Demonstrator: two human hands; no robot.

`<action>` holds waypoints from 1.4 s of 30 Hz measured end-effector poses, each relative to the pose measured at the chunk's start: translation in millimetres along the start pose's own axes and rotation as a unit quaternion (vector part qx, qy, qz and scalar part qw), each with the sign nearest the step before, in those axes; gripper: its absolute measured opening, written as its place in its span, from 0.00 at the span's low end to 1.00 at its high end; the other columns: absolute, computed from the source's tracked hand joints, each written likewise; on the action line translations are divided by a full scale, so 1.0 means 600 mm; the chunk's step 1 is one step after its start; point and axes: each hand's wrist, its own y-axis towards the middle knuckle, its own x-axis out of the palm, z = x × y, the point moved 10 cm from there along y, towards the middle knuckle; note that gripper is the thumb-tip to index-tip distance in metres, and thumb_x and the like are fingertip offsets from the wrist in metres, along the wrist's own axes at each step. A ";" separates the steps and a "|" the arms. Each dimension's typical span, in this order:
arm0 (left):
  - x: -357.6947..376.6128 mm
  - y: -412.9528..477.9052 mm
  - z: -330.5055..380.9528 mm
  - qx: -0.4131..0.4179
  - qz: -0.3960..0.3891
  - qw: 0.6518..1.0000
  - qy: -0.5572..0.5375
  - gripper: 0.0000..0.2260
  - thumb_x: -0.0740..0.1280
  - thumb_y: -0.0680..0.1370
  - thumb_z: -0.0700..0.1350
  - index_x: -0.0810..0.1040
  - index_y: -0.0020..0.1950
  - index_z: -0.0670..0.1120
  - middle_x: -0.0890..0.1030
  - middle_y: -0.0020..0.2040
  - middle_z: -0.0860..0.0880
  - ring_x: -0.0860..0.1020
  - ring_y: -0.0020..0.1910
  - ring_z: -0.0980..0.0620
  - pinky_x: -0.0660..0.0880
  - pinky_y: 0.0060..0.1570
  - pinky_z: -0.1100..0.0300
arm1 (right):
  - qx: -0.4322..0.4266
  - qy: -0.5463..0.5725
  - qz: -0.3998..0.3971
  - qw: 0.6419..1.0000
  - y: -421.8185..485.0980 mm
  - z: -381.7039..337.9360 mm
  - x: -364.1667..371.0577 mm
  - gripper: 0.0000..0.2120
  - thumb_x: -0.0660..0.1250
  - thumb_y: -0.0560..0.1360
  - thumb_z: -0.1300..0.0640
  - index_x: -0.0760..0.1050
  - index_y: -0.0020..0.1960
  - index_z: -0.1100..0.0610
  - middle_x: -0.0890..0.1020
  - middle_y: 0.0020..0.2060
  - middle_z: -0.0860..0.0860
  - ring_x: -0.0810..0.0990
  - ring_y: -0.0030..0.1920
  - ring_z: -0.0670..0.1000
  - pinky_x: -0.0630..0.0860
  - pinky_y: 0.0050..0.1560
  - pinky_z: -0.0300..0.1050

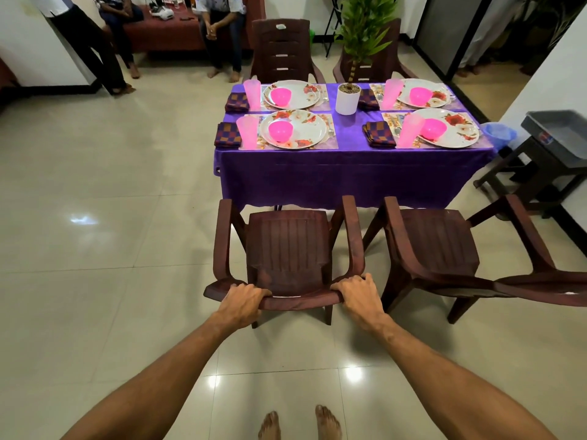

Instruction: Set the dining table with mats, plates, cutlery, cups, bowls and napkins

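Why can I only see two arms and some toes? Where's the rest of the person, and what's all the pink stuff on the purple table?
The camera sits on the person's head and looks forward and down, so you see what they see: their own arms and bare feet. No robot here, just one picture. The left hand and right hand each curl round the top of a brown chair, a firm grip on both sides. A second chair stands beside it. Ahead is the table under a purple cloth. It has four places, each with a mat, a flowery plate, a pink bowl on the plate, a tall pink cup and a folded checked napkin. A white plant pot stands near the middle.
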 end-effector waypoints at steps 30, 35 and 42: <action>-0.103 -0.089 -0.103 -0.096 0.027 0.949 -0.300 0.25 0.71 0.76 0.57 0.76 0.70 0.48 0.81 0.63 0.48 0.80 0.59 0.49 0.76 0.61 0.54 | -0.101 0.182 -0.064 0.976 0.046 -0.131 -0.084 0.29 0.58 0.79 0.33 0.76 0.69 0.52 0.80 0.64 0.48 0.78 0.64 0.50 0.73 0.63 0.51; -0.113 -0.128 -0.161 -0.125 0.079 0.944 -0.295 0.22 0.71 0.77 0.55 0.78 0.68 0.48 0.80 0.64 0.49 0.77 0.63 0.50 0.73 0.59 0.57 | -0.110 0.180 -0.036 0.977 0.065 -0.193 -0.113 0.24 0.63 0.79 0.39 0.76 0.68 0.53 0.81 0.63 0.49 0.78 0.64 0.50 0.73 0.63 0.50; -0.096 -0.163 -0.315 -0.130 0.098 0.933 -0.320 0.21 0.71 0.77 0.55 0.78 0.67 0.49 0.79 0.66 0.49 0.78 0.62 0.49 0.76 0.59 0.54 | -0.095 0.200 -0.003 0.975 0.133 -0.328 -0.131 0.19 0.66 0.79 0.44 0.78 0.66 0.52 0.82 0.60 0.48 0.79 0.61 0.48 0.74 0.60 0.47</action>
